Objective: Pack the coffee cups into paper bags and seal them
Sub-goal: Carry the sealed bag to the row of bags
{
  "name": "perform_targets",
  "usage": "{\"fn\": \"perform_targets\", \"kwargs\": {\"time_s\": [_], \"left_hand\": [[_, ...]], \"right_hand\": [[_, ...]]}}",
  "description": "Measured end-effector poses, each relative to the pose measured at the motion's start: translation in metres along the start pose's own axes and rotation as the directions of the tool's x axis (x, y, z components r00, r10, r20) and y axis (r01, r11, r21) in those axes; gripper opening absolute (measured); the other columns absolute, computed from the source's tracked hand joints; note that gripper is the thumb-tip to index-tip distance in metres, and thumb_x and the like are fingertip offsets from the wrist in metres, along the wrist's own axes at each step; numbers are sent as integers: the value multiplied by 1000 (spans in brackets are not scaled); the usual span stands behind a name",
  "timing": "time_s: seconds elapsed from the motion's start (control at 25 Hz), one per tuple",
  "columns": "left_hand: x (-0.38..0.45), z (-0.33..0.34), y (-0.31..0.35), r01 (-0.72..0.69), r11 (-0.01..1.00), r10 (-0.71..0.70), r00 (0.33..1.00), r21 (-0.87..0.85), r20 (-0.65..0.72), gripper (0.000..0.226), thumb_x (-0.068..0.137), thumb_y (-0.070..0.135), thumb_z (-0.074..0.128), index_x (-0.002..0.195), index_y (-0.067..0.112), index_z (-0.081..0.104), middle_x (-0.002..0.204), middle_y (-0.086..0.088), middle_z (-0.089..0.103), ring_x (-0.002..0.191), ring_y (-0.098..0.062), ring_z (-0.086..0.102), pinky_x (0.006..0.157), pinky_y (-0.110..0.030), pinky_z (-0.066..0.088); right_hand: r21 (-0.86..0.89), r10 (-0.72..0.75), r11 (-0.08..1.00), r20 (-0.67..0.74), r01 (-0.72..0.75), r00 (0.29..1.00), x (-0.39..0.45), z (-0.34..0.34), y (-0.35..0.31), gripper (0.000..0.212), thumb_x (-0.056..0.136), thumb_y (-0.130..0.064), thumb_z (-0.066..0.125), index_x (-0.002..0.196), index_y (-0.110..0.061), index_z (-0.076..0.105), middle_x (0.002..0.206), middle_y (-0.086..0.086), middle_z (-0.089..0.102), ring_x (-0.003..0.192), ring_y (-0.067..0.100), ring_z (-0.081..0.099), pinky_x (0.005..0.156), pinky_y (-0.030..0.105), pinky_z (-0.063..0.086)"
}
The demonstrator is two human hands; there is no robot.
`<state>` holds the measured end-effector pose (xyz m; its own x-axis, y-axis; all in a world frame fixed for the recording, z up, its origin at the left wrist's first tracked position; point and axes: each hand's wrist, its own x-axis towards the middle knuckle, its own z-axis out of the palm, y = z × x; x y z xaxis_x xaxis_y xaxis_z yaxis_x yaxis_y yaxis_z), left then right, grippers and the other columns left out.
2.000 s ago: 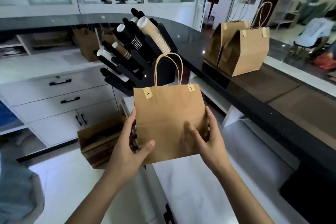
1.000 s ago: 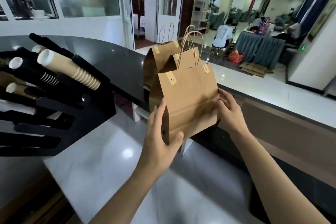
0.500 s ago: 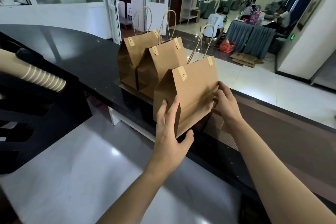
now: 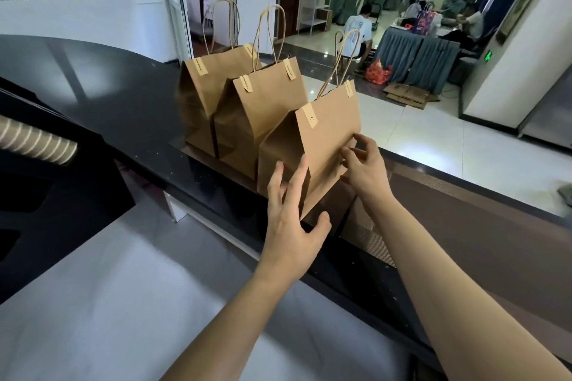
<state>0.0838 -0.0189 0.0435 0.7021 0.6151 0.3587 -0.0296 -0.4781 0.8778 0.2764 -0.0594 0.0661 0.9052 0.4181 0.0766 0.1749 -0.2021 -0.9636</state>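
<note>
Sealed brown paper bag (image 4: 325, 139), twisted handles

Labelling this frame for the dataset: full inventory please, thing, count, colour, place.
Bags: 3, brown paper, sticker-sealed, in a row on the counter; the nearest between the hands.
Counter: 1, black, glossy, curving from left to right.
Mat: 1, brown, on the counter, right of the bags.
Cups: 1 stack, tan with pale stripes, left edge, lying in a black rack.
Worktop: 1, pale grey, below the counter.
Draped table: 1, grey-blue, in the hall behind.
People: several, seated in the hall, too small to count.
Left hand: fingers straight, at the nearest bag's near corner.
Right hand: fingers loosely curled, at that bag's right side.
</note>
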Motion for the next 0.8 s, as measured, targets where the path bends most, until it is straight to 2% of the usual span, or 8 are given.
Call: {"fn": "perform_targets", "kwargs": {"time_s": [0.12, 0.28, 0.4, 0.6, 0.72, 0.8], "left_hand": [[11, 4, -6, 3, 1000, -3, 1000, -24, 6, 99, 89, 10, 73, 157, 51, 14, 166, 17, -2, 153, -6, 16, 116, -43, 43], [23, 6, -12, 3, 1000, -3, 1000, -22, 23, 98, 89, 11, 73, 158, 49, 14, 166, 18, -4, 153, -7, 17, 116, -44, 43], [29, 8, -12, 0, 1000, 0, 1000, -20, 16, 96, 89, 11, 74, 159, 45, 18, 166, 17, -4, 153, -7, 17, 114, -45, 45], [34, 9, -15, -3, 1000, 3, 1000, -20, 11, 92, 89, 12, 74, 158, 43, 22, 166, 15, 1, 149, -2, 19, 113, -42, 47], [30, 5, -18, -13, 1000, 14, 1000, -19, 14, 90, 89, 14, 74, 157, 42, 23, 166, 15, 2, 152, -7, 18, 114, -44, 45], [24, 2, -18, 4, 1000, -3, 1000, -10, 26, 87, 90, 17, 74, 157, 43, 24, 167, 15, 3, 153, -10, 19, 116, -45, 43]], "right_hand": [[4, 27, 1000, -10, -27, 1000, 8, 8, 3, 44, 101, -35, 58, 143, -28, 48, 130, -3, 62, 113, 16, 63, 98, 51, 56], [-20, 11, 1000, 16, -10, 1000, 16, 14, 5, 47, 102, -34, 57, 147, -30, 45, 126, -7, 60, 115, 16, 60, 101, 52, 54], [-34, 2, 999, 12, -2, 1000, 23, 18, 6, 47, 103, -33, 55, 148, -29, 43, 122, -10, 58, 108, 11, 60, 101, 51, 55], [-55, -12, 998, 6, 12, 1000, 27, 17, 9, 48, 103, -33, 55, 149, -29, 43, 130, -4, 57, 115, 14, 58, 100, 50, 56], [-55, 1, 998, -10, -2, 1000, 19, 10, 12, 53, 100, -40, 58, 149, -30, 42, 129, -9, 56, 122, 15, 58, 102, 50, 54], [-59, 23, 998, -13, -23, 1000, 9, 4, 11, 55, 100, -42, 58, 151, -31, 40, 136, -6, 57, 125, 16, 58, 102, 49, 54]]}}
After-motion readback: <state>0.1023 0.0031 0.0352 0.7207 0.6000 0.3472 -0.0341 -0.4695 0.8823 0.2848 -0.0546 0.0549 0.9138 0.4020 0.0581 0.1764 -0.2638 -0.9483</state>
